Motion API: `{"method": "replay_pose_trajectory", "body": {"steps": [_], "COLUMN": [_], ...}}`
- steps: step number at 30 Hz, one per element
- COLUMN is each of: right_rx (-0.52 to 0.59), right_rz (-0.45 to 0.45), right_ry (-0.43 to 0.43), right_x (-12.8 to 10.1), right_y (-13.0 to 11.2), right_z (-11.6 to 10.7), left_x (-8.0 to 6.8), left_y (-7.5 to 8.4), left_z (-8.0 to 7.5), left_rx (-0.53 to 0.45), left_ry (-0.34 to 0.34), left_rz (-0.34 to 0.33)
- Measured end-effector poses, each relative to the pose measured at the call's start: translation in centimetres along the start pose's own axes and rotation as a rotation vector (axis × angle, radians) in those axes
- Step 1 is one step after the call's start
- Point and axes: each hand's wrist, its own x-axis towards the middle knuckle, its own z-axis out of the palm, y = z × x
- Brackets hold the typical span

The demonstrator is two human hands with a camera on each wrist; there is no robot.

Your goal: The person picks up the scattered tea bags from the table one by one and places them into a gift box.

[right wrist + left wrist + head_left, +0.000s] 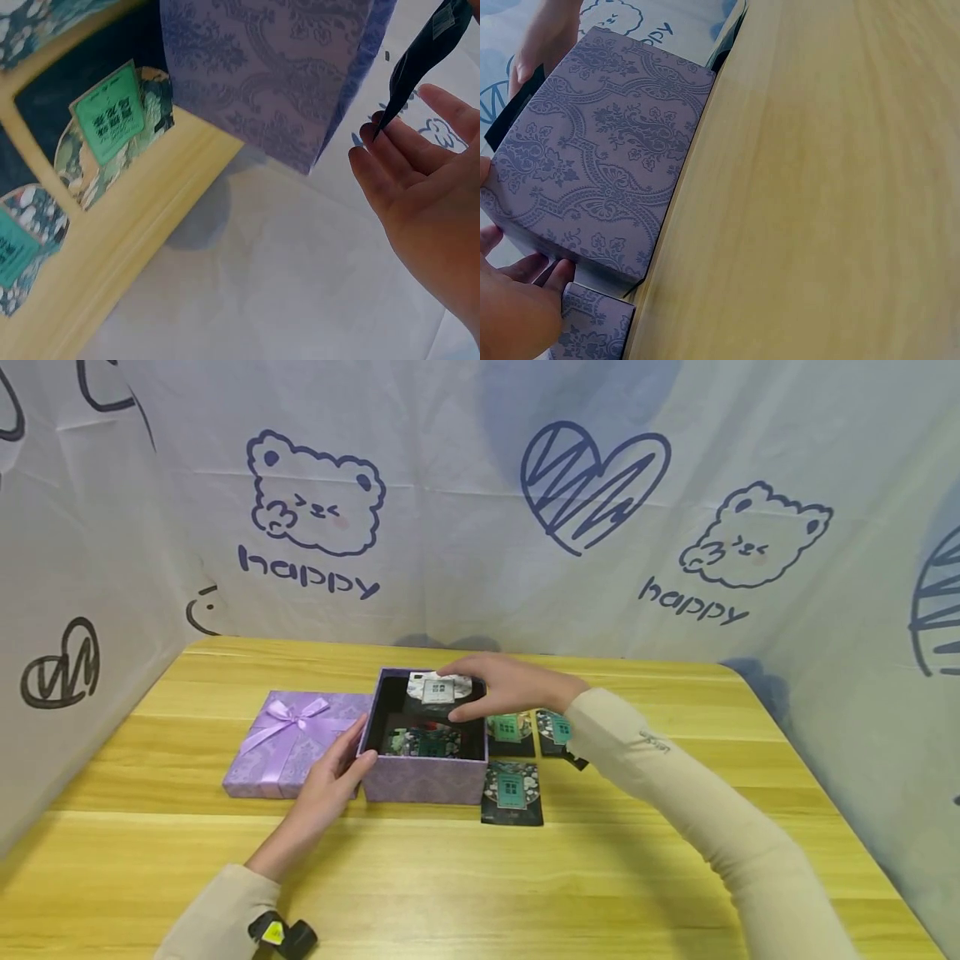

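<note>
An open purple patterned box [423,781] stands on the wooden table [525,877], with a dark packet [423,743] lying inside it. My left hand [360,743] holds the box's left front corner, thumb on the front and fingers on the side wall; the left wrist view shows the same box [607,150] and hand [517,300]. My right hand [461,693] pinches a white-labelled packet [437,689] over the far side of the box. In the right wrist view that packet [420,60] is edge-on at my fingertips [367,139], beside the box wall [270,67].
The box's lid [288,743], with a purple bow, lies left of the box. Three dark packets with green labels [512,793] [510,731] [555,731] lie on the table right of it. A printed cloth backdrop [480,502] encloses the table's back and sides.
</note>
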Motion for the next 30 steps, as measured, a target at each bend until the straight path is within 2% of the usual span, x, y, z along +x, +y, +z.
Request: {"method": "replay_pose_trajectory", "body": {"steps": [8,16,22,30], "right_rx": [0.075,0.177,0.174,0.088], "right_rz": [-0.012,-0.016,-0.01,0.001], "right_ry": [-0.013,-0.004,-0.014,-0.03], "right_x": [1.5,2.8,3.4,4.4], "right_y": [-0.5,0.0,-0.1,-0.3], "right_z": [0.6,1.9,2.5,3.4], "left_x": [0.0,0.0,0.0,0.0], "left_y": [0.1,0.1,0.0,-0.2], "left_z": [0.0,-0.1,0.0,-0.1], "left_rx": [0.001,-0.003,0.006,0.022], "left_ry": [0.007,0.008,0.011,0.019], "left_rz": [-0.007,-0.019,-0.009,-0.005]}}
